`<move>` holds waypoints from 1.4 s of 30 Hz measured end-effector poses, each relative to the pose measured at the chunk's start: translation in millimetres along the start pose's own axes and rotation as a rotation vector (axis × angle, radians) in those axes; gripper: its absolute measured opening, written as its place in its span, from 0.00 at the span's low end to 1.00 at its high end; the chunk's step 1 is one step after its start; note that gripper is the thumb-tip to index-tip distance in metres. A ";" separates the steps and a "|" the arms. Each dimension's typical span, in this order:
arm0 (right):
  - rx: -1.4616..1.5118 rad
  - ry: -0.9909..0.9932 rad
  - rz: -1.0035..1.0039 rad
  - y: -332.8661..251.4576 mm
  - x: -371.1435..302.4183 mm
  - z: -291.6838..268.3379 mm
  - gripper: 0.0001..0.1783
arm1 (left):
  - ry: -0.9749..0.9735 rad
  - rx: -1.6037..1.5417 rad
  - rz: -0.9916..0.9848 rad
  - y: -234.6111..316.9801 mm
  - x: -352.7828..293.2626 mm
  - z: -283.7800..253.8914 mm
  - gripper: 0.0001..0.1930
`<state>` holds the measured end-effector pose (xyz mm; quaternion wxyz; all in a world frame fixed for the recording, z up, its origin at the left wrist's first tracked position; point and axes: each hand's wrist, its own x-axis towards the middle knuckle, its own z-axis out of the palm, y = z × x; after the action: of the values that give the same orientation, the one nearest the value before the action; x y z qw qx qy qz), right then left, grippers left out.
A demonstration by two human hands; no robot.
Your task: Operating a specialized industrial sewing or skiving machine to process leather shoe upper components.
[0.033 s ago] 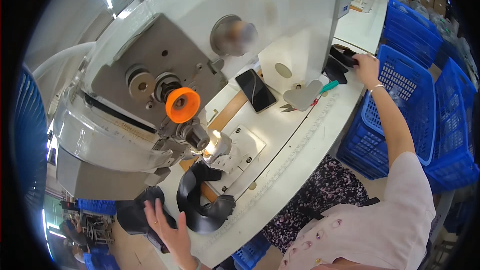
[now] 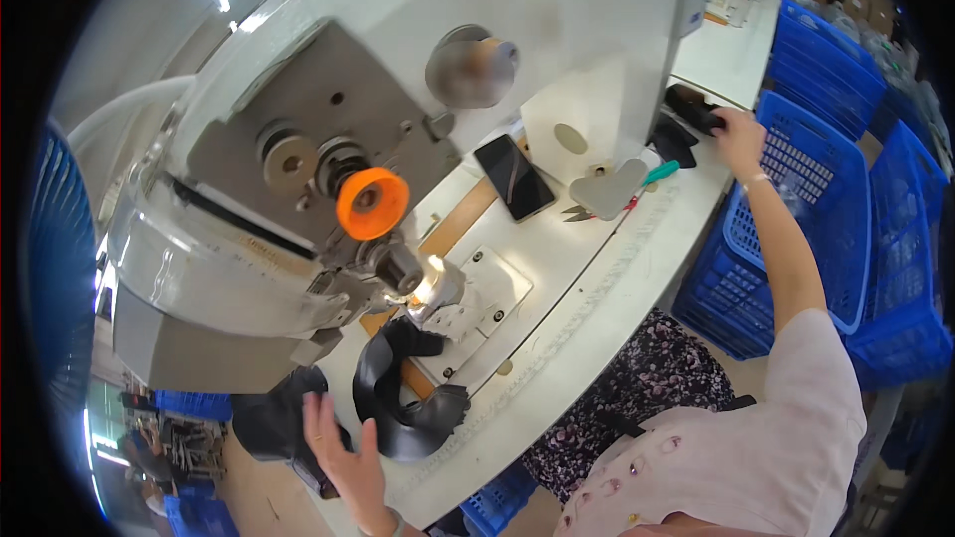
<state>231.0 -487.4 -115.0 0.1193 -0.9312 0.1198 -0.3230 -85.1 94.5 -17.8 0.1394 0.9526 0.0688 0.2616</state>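
My left hand [image 2: 343, 462] is open with its fingers spread, beside a dark piece of leather-like material [image 2: 274, 421] at the table's left edge. To its right lies a curved black leather-like piece [image 2: 403, 426], one end close beneath the lit needle area of a large sewing machine [image 2: 597, 20]. My right arm reaches far out to the right. There my right hand [image 2: 741, 144] is closed on the edge of a small black piece [image 2: 693, 107]. Another black piece [image 2: 673, 144] lies just below it on the table.
A phone [image 2: 514, 177], a grey rounded plate [image 2: 609, 191] and green-handled snips [image 2: 660, 173] lie on the white table [image 2: 557, 338]. An orange knob [image 2: 373, 204] sticks out of the machine head. Blue plastic crates [image 2: 796, 119] stand to the right.
My left hand has shifted slightly right, its fingers still spread. My right hand has moved slightly, and the black piece at its fingers has turned a little. The whole view has shifted slightly.
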 end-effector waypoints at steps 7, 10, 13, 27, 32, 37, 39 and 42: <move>0.390 0.541 -0.330 -39.2 -115.4 -57.7 0.14 | -0.569 -1.047 -0.225 49.7 -7.3 39.7 0.25; 0.487 0.238 -0.850 -108.0 -151.0 -96.5 0.08 | -0.677 -1.501 -0.173 93.4 -6.2 77.0 0.29; 0.800 -0.044 -1.418 -172.1 -158.8 -109.3 0.07 | -0.931 -1.778 -0.080 98.0 -11.9 105.0 0.30; 1.745 -1.344 -0.530 -243.3 -178.9 -84.3 0.37 | -0.687 -1.521 -0.205 95.4 -20.0 93.4 0.10; 1.607 -0.782 -0.887 -267.3 -140.3 -86.0 0.29 | -0.102 -0.519 -0.011 19.6 41.5 69.0 0.14; 1.451 -0.187 -1.144 -292.4 -126.3 -97.5 0.25 | -0.191 -0.189 0.025 -33.7 64.9 72.2 0.14; 1.397 -0.065 -1.174 -299.6 -120.7 -98.2 0.21 | -0.312 -0.263 -0.067 -38.5 67.6 72.9 0.16; 1.242 0.079 -1.259 -306.5 -115.4 -96.9 0.15 | -0.288 -0.368 -0.063 -47.3 67.2 69.2 0.19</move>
<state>126.7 -177.8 -15.4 0.3992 -0.5797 -0.6080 -0.3672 5.3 137.3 -56.9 0.3271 0.9360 0.0291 0.1268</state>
